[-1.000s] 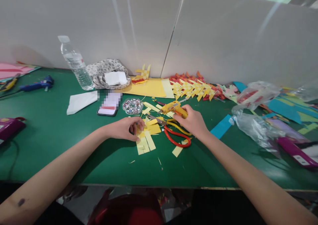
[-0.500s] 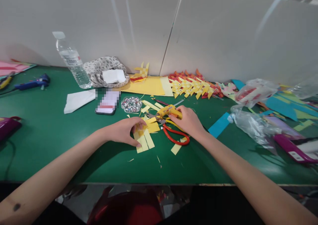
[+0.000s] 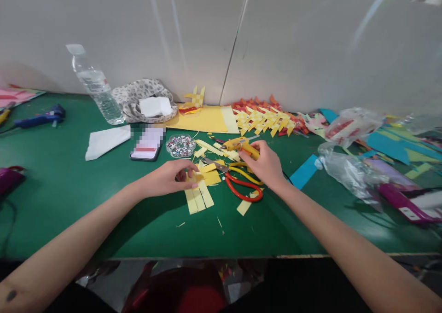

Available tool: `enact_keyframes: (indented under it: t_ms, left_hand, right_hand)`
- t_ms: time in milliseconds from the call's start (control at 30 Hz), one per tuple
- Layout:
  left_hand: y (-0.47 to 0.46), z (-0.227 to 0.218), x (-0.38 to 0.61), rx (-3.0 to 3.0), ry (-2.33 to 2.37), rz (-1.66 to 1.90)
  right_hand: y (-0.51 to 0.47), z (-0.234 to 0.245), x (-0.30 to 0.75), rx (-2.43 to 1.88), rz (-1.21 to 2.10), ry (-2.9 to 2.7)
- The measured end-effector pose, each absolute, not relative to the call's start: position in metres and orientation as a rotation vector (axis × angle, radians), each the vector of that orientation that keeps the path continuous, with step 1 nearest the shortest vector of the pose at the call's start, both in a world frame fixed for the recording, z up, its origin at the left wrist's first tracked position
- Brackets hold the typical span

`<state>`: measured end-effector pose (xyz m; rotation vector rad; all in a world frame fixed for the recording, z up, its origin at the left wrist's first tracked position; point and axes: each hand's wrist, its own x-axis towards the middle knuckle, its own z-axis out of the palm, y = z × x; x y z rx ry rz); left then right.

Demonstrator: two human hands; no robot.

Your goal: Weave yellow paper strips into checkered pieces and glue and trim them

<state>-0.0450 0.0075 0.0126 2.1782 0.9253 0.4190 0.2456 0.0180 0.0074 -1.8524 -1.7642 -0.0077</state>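
Note:
My right hand (image 3: 265, 165) is wrapped round the handle of a yellow hot glue gun (image 3: 238, 143), its nozzle pointing left above paper scraps. Beneath it lie scissors (image 3: 243, 192) with red and yellow handles, blades towards the left. My left hand (image 3: 174, 177) is curled at the left edge of some pale and deeper yellow paper strips (image 3: 198, 198), laid side by side and crossed near the top. Its thumb and fingertips are close together on the paper; part of the grip is hidden. A small yellow scrap (image 3: 243, 207) sits by the red handle.
Behind are a round tray of beads (image 3: 180, 146), a phone (image 3: 148, 142), a water bottle (image 3: 100, 92) and yellow sheets (image 3: 203, 119). Woven paper fish (image 3: 264, 119) line the wall. At right lie a blue strip (image 3: 304, 172), plastic bags (image 3: 348, 170) and a purple power strip (image 3: 407, 205).
The glue gun has lifted slightly and turned away from the strips, in my right hand. My left thumb has moved up the paper, closer to the fingers.

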Motion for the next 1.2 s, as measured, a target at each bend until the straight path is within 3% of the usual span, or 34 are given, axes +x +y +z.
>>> enact_keyframes:
  t_ms: [233, 500, 800, 1200]
  left_hand:
    - [0.007, 0.003, -0.036, 2.344, 1.071, 0.756]
    - [0.009, -0.009, -0.019, 2.5, 1.155, 0.596]
    - [0.011, -0.01, -0.022, 2.51, 1.162, 0.653]
    - [0.008, -0.008, -0.027, 2.526, 1.149, 0.666]
  right_hand:
    - [0.018, 0.013, 0.251, -1.81, -0.056, -1.695]
    - [0.012, 0.021, 0.241, -1.824, -0.021, -1.749]
    - [0.012, 0.024, 0.237, -1.923, 0.198, -1.746]
    - [0.012, 0.02, 0.244, -1.858, 0.057, -1.899]
